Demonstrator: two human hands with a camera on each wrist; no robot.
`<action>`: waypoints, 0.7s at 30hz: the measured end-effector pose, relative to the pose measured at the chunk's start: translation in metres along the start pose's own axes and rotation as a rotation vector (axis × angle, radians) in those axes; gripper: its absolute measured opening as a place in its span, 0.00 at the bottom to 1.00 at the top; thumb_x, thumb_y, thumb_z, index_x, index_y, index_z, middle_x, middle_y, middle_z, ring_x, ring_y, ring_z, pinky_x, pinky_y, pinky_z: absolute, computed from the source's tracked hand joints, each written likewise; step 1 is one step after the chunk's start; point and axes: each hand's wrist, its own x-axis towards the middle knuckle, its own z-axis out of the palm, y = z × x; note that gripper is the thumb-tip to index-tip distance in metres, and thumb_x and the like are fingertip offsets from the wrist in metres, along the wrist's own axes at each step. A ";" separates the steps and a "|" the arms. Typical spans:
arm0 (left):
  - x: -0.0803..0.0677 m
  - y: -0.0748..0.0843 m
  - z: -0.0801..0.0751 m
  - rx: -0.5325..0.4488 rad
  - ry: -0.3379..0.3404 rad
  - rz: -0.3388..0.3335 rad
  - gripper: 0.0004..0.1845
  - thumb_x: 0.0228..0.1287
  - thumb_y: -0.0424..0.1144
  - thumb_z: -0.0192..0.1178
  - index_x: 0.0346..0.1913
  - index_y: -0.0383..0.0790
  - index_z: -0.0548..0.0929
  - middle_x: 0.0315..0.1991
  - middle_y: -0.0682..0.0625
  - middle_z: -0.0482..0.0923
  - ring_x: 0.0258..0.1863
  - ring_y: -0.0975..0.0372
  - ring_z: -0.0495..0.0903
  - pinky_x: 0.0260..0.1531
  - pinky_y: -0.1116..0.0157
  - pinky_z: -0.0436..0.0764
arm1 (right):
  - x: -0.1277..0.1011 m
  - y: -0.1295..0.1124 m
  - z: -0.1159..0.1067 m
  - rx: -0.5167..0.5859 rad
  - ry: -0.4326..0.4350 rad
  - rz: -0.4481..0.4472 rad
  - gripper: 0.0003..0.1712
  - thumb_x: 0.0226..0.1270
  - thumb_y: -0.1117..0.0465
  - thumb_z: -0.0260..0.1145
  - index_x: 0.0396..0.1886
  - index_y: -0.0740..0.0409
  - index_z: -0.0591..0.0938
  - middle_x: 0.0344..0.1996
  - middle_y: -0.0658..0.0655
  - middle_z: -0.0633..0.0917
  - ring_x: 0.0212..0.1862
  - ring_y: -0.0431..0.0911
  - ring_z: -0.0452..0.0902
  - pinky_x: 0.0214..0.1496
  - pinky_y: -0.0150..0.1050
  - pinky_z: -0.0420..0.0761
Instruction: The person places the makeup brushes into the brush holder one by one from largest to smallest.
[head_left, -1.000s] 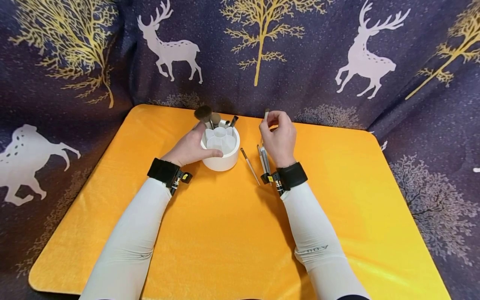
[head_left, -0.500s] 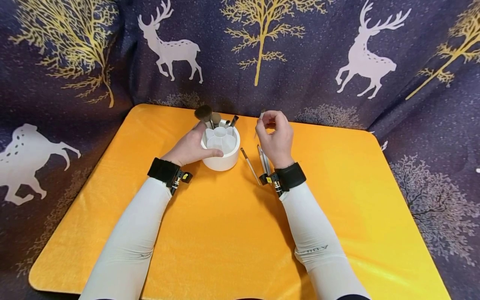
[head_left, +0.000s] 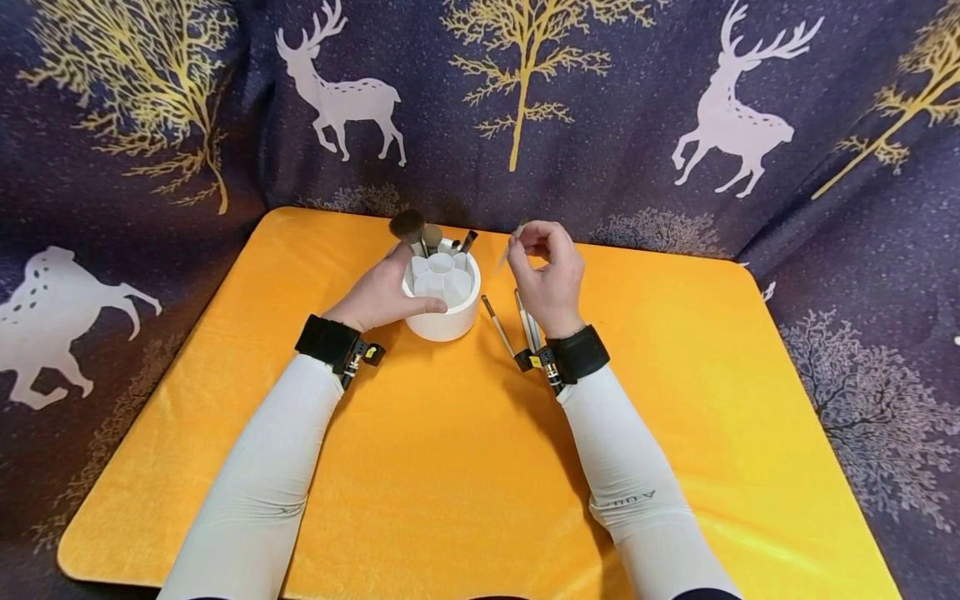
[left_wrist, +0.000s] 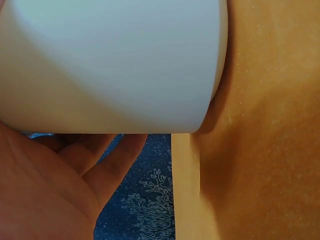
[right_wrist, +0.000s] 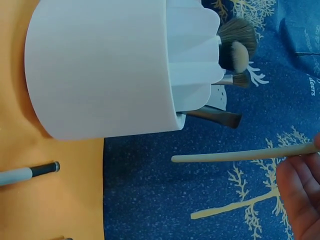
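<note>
A white round brush holder [head_left: 442, 323] with a petal-shaped divider stands on the table, several makeup brushes [head_left: 407, 227] upright in its back compartments. Around its left side my left hand [head_left: 386, 292] grips it, thumb across the near wall and fingers behind. My right hand [head_left: 553, 279] pinches a slim makeup brush [right_wrist: 225, 156] near its bristle end, right of the holder and raised. The brush's pale handle slants down toward the holder, its tip apart from the rim in the right wrist view. Most of its bristles are hidden by the fingers.
One thin brush [head_left: 498, 323] lies on the yellow tablecloth [head_left: 450, 467] right of the holder. A few more brushes [head_left: 525, 318] lie together beside it, partly under my right wrist. A dark curtain [head_left: 600, 167] printed with deer and trees hangs behind the table.
My right hand has moved slightly left toward the holder, and the brush has tilted so its handle end points at the holder. My left hand and the holder have stayed put.
</note>
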 end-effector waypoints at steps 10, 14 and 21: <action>0.000 -0.001 0.000 0.000 -0.008 -0.016 0.67 0.54 0.63 0.86 0.88 0.48 0.56 0.82 0.41 0.65 0.75 0.46 0.72 0.76 0.44 0.72 | 0.001 -0.004 0.001 0.096 0.049 -0.034 0.07 0.77 0.72 0.71 0.48 0.71 0.82 0.41 0.66 0.86 0.40 0.54 0.85 0.49 0.33 0.86; 0.000 -0.003 0.001 -0.002 -0.008 -0.015 0.67 0.54 0.64 0.86 0.88 0.48 0.56 0.82 0.41 0.65 0.75 0.46 0.73 0.76 0.44 0.72 | 0.001 -0.005 0.000 0.141 0.044 -0.035 0.07 0.78 0.73 0.70 0.48 0.72 0.82 0.41 0.67 0.86 0.40 0.53 0.85 0.49 0.32 0.86; 0.000 -0.003 0.001 0.011 -0.001 -0.016 0.66 0.54 0.63 0.86 0.87 0.47 0.58 0.81 0.41 0.66 0.73 0.46 0.74 0.75 0.44 0.73 | 0.001 -0.009 0.002 0.190 0.017 -0.052 0.09 0.78 0.72 0.70 0.50 0.74 0.80 0.42 0.69 0.86 0.40 0.56 0.87 0.51 0.33 0.87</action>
